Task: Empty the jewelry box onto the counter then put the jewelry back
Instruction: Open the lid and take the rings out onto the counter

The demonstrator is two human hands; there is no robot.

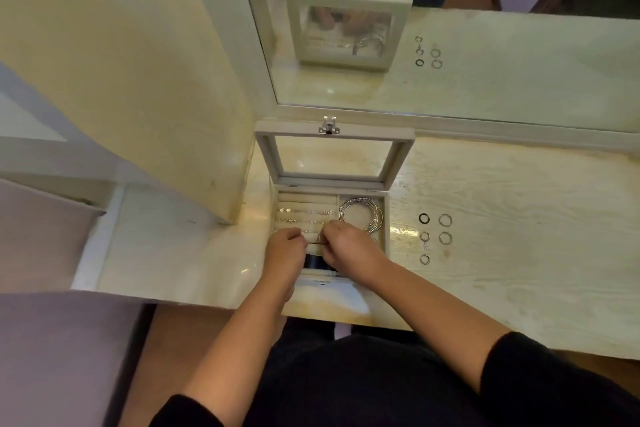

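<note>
Beige velvet jewelry box [382, 218] sits on the pale wood-grain counter [519, 218], near its front edge and just in front of the wall mirror [519, 45]. Its glass-windowed lid [268, 156] stands open and upright, with the silver metal clasp [328, 126] at the top edge. The rear right compartment holds a stack of thin silver bangles [362, 215]. The padded rows on the left hold small silver stud earrings [304, 215]. Five small metal rings [445, 219] lie on the counter to the right of the box, apart from it, in two short columns; one is dark, the rest silvery. Left hand [285, 250] and right hand [346, 246] are both over the front part of the box, close together and nearly touching, fingers curled down into it. A small silvery piece [320, 237] shows at the right fingertips; can't tell if it is pinched. Can't tell if the left hand holds anything. A dark patch [315, 262] shows between the hands, unclear what. Black sleeves [519, 367] cover the upper forearms.
</note>
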